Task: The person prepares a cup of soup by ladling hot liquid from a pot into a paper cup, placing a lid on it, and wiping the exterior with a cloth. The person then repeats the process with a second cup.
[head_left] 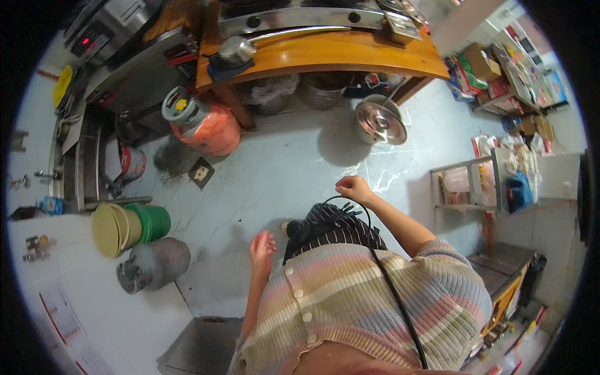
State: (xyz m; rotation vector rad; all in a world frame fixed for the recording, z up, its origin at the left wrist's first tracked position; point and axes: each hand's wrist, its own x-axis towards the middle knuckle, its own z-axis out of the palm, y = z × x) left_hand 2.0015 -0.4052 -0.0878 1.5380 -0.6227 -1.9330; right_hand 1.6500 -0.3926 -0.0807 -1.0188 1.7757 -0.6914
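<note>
My left hand point(262, 252) hangs by my hip, fingers loosely bent and a little apart, holding nothing. In front of my body on the other side is my right hand point(355, 189), its fingers curled inward; no object shows in it, but the inside of the grasp is hidden. A black cable point(391, 286) runs down over my striped knit cardigan point(347, 286) and loops close below the right hand. More dark cord point(340, 213) bunches at my dark striped trousers or apron. Beyond the right hand, a steel pot with a shiny lid point(380, 123) stands near the wooden table.
Ahead is a wooden table point(300, 54) bearing a gas stove point(300, 19) and a small metal pot point(237, 49). An orange gas cylinder point(213, 129), a grey cylinder point(161, 263) and lidded buckets point(112, 229) stand to the left. A metal rack point(468, 164) is at right.
</note>
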